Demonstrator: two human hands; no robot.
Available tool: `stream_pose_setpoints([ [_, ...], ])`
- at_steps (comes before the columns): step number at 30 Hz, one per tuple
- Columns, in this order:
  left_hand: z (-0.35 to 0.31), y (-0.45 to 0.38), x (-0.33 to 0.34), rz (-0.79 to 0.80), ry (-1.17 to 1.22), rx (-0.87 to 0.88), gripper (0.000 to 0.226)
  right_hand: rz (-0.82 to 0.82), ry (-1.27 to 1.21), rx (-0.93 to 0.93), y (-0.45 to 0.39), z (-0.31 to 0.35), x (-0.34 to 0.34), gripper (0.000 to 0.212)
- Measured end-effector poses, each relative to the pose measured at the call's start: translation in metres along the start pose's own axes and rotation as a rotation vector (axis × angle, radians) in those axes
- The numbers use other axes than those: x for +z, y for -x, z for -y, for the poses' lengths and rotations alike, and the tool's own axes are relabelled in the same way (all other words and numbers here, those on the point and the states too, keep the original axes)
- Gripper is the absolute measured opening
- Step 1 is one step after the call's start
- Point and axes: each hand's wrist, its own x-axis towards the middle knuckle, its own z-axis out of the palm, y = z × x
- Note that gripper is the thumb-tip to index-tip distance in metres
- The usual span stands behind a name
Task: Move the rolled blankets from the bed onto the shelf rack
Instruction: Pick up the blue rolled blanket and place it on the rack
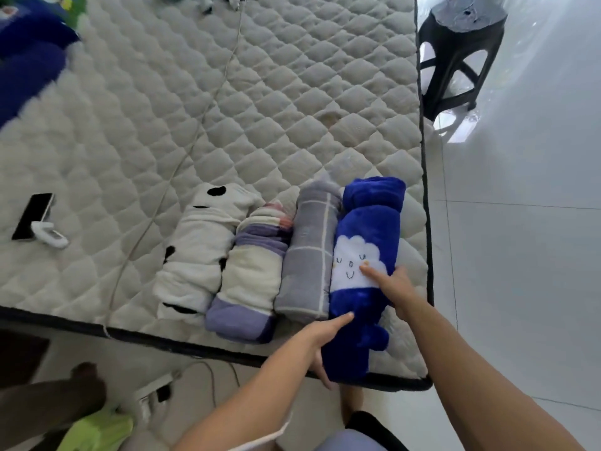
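Four rolls lie side by side at the bed's [292, 92] near corner: blue roll [361, 288] outermost, then grey roll [309, 255], purple roll [250, 281], spotted roll [195, 252].

Step in hand — taking up the blue roll, likely the first to go. Your left hand [322, 340] cups its near end, fingers wrapped underneath; your right hand [390, 284] lies on its far side, fingers spread over the cloud patch.

Next: lift both ends together so it stays rolled. Shelf rack not in view — turn to find it.
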Motion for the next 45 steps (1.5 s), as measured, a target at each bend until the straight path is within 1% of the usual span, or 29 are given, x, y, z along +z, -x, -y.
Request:
stream_pose_setpoints([
  [4, 0.006, 0.000, -0.001, -0.001, 0.049, 0.029, 0.100, 0.014, -0.037, 0.108, -0.003, -0.006, 0.006, 0.093],
  [5, 0.009, 0.001, -0.002, 0.004, 0.070, 0.048, 0.097, 0.027, -0.049, 0.112, -0.005, -0.006, 0.005, 0.089],
  [8, 0.016, 0.012, 0.002, 0.052, 0.135, 0.112, 0.087, 0.055, -0.127, 0.086, 0.003, 0.001, 0.000, 0.076],
  [11, 0.028, 0.025, 0.007, 0.092, 0.131, 0.209, 0.096, 0.057, -0.242, 0.020, 0.024, 0.004, 0.000, 0.063],
  [13, 0.038, 0.037, 0.005, 0.077, 0.113, 0.287, 0.095, 0.060, -0.295, -0.034, 0.044, 0.003, 0.003, 0.048],
  [14, 0.046, 0.042, 0.001, 0.060, 0.104, 0.329, 0.093, 0.060, -0.310, -0.060, 0.056, 0.001, 0.006, 0.048],
  [16, 0.064, 0.054, -0.010, 0.030, 0.095, 0.408, 0.087, 0.047, -0.328, -0.112, 0.079, -0.004, 0.017, 0.062],
  [18, 0.087, 0.069, -0.022, -0.003, 0.118, 0.478, 0.079, 0.040, -0.337, -0.173, 0.107, -0.009, 0.031, 0.069],
  [21, 0.134, 0.096, -0.038, -0.057, 0.166, 0.557, 0.074, 0.106, -0.299, -0.259, 0.156, -0.022, 0.056, 0.078],
  [24, 0.203, 0.118, -0.056, -0.088, 0.249, 0.630, 0.079, 0.239, -0.237, -0.320, 0.212, -0.045, 0.085, 0.067],
  [26, 0.259, 0.131, -0.071, -0.100, 0.350, 0.670, 0.081, 0.351, -0.157, -0.333, 0.251, -0.068, 0.107, 0.066],
  [28, 0.321, 0.143, -0.084, -0.121, 0.485, 0.715, 0.075, 0.490, -0.085, -0.356, 0.292, -0.096, 0.130, 0.061],
  [31, 0.418, 0.158, -0.098, -0.207, 0.676, 0.795, 0.063, 0.680, 0.031, -0.376, 0.355, -0.144, 0.169, 0.045],
  [33, 0.483, 0.168, -0.101, -0.269, 0.785, 0.824, 0.053, 0.813, 0.110, -0.374, 0.400, -0.181, 0.196, 0.043],
  [35, 0.544, 0.176, -0.102, -0.332, 0.875, 0.847, 0.049, 0.943, 0.180, -0.373, 0.444, -0.218, 0.219, 0.030],
  [36, 0.575, 0.179, -0.102, -0.363, 0.917, 0.858, 0.051, 1.007, 0.231, -0.378, 0.465, -0.236, 0.229, 0.025],
  [37, 0.604, 0.182, -0.101, -0.392, 0.960, 0.870, 0.055, 1.074, 0.284, -0.377, 0.487, -0.254, 0.237, 0.026],
  [39, 0.662, 0.184, -0.095, -0.442, 1.069, 0.900, 0.062, 1.206, 0.408, -0.386, 0.524, -0.291, 0.254, 0.036],
  [41, 0.713, 0.184, -0.084, -0.485, 1.190, 0.941, 0.062, 1.343, 0.533, -0.400, 0.559, -0.329, 0.268, 0.040],
  [44, 0.775, 0.182, -0.061, -0.596, 1.374, 0.973, 0.063, 1.514, 0.693, -0.429, 0.608, -0.384, 0.285, 0.034],
  [45, 0.794, 0.182, -0.054, -0.648, 1.443, 0.975, 0.059, 1.568, 0.738, -0.431, 0.623, -0.404, 0.290, 0.030],
])
